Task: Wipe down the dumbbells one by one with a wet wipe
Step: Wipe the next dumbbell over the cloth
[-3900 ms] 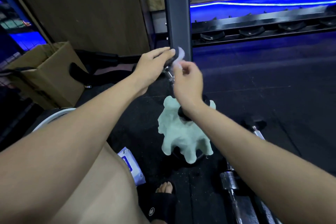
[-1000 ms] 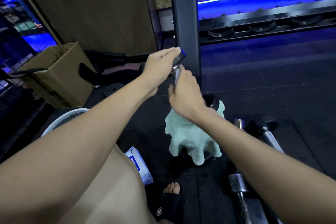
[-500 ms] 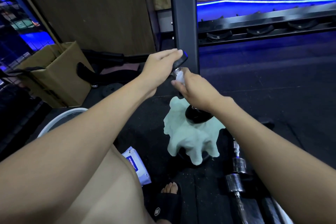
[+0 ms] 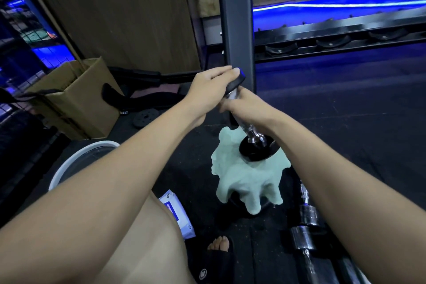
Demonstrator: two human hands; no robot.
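A person's right hand (image 4: 245, 105) closes its grip around the chrome handle of an upright dumbbell (image 4: 250, 131), a white wet wipe (image 4: 233, 95) showing just above the fingers, while the left hand (image 4: 211, 89) clamps the black top plate. The dumbbell's lower plate rests on a pale green cloth (image 4: 247, 180) draped over a stand on the floor (image 4: 345, 127). A wipes packet (image 4: 177, 214) lies near the person's knee.

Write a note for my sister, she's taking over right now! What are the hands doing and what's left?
Left hand holds the top plate of the dumbbell, which stands upright on a green cloth.
Right hand is wrapped around the chrome handle, with the wet wipe showing just above it.
More dumbbells lie on the floor at right; can't tell if they're wiped.
Wipes pack is by the knee.
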